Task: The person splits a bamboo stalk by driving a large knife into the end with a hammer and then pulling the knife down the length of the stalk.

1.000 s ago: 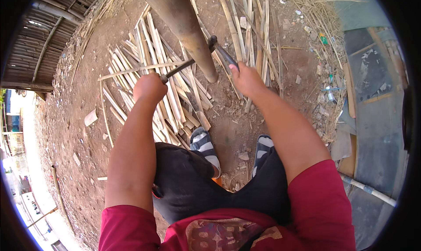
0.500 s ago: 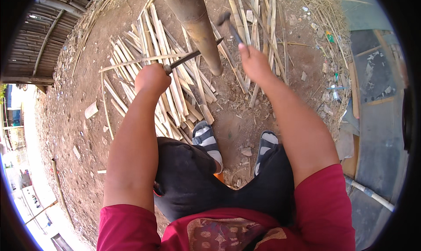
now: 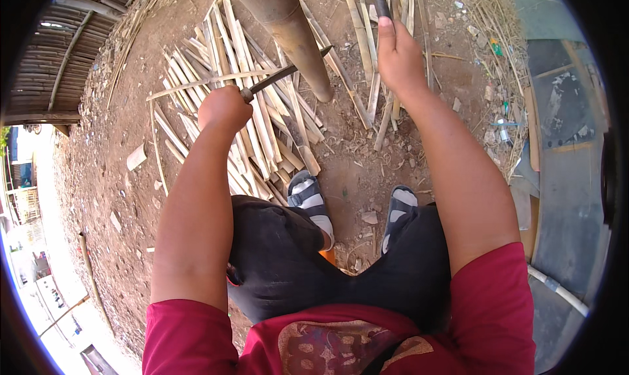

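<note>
Knife [image 3: 274, 78] in left grip [image 3: 225, 108], handle [image 3: 380, 0] in right grip [image 3: 401, 60]; both closed.

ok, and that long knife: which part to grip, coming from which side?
Handle, most likely, from the person's left, closing round it as the left hand does. The dark blade slants up and right across the thick pole, tip past its right side, leaving the handle end clear of the pole.
</note>
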{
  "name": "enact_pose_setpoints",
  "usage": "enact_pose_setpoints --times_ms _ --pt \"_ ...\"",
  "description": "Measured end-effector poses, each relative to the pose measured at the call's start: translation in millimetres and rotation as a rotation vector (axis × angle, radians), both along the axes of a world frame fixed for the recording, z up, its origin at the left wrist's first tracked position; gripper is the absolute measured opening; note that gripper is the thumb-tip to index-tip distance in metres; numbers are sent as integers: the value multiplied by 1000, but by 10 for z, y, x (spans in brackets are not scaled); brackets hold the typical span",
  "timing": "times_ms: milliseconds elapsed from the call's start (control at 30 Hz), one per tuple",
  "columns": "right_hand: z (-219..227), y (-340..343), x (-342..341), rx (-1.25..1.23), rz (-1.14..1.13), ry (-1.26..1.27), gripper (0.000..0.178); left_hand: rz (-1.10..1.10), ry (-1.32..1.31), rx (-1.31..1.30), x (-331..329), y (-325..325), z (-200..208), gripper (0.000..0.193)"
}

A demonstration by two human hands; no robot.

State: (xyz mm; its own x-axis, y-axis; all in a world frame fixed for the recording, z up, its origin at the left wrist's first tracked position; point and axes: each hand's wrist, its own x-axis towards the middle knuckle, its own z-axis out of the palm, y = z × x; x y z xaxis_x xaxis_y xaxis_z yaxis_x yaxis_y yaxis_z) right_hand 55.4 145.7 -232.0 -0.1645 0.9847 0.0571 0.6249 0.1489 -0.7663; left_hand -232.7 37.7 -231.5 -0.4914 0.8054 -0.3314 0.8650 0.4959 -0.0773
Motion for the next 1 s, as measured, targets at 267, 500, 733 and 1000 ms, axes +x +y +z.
enact_pose_setpoints --times_ms 267,500,733,1000 --pt "-803 -301 266 -427 85 -209 59 -14 -13 -20 52 70 49 31" --pt "153 -75 864 -423 -30 -82 61 -41 -62 23 -5 95 230 33" --pt "1045 -569 1951 -404 -278 258 50 -128 -10 117 527 159 872 35" --pt "1251 -1434 2495 -255 -500 670 48 -349 -38 245 1352 52 1503 42"
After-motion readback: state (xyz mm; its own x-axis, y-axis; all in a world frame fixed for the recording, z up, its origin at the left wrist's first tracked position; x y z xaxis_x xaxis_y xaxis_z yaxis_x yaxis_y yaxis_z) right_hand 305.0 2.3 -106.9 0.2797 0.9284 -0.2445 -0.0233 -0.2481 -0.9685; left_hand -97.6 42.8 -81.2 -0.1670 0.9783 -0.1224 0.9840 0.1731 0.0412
